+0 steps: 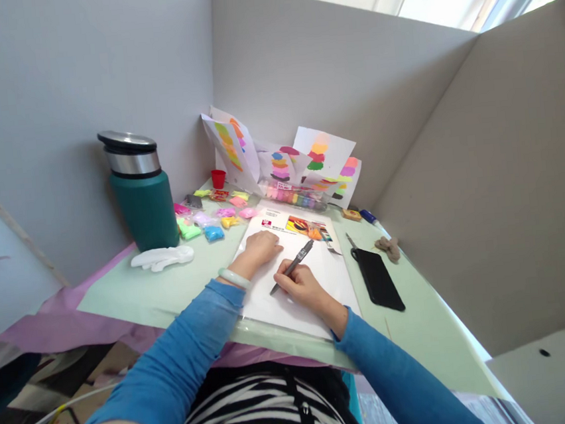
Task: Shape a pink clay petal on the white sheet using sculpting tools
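Note:
My right hand (300,282) grips a dark grey pen (299,257), its tip slanting down to the left against a white sheet of paper (321,301). Just beyond it, my left hand (262,248) lies on the upper left part of the paper, palm down, holding nothing. A pale bangle (233,278) circles the left wrist. The sheet looks blank around the pen tip. Behind it, at the top of the pad, is a printed cover strip (284,225) with a colourful picture and a small orange lump on it.
A green flask (145,208) and white gloves (162,257) stand left. Several coloured clay packets (213,233) and a red cup (218,178) lie behind. Colour-swatched papers (324,158) lean over a case of markers (293,194). A black phone (377,279) lies right, near a brown lump (388,248).

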